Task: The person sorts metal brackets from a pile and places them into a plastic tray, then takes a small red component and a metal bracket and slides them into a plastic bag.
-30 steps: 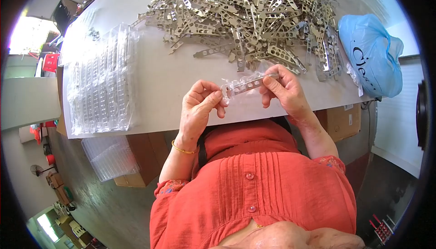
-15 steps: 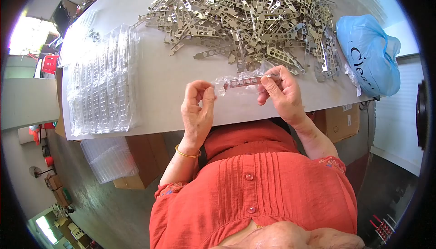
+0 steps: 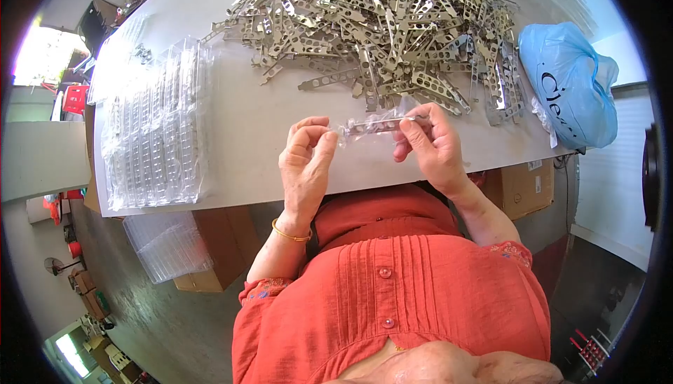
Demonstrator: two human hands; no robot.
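Wearing a red shirt (image 3: pixel 389 279) and a gold bangle (image 3: pixel 291 233), the person sits or stands close against the table (image 3: pixel 256 139). Over its near edge, the right hand (image 3: pixel 434 146) pinches one end of a metal strip (image 3: pixel 371 126) between thumb and fingers; the strip lies almost level across the gap between the hands, with clear film (image 3: pixel 343 132) around it. At its other end is the left hand (image 3: pixel 306 163), fingers curled and the thumb a narrow gap from them; whether they touch the film I cannot tell. Below the table's edge are a left box (image 3: pixel 231 247) with clear trays (image 3: pixel 168 244) beside it, and a right box (image 3: pixel 526 191). On the tabletop, clear packs (image 3: pixel 154 132) lie well to the left, and a blue bag (image 3: pixel 568 86) rests at the right edge. Beyond the hands spreads a heap (image 3: pixel 378 26) of loose, holed metal strips, some overhanging others at many angles.
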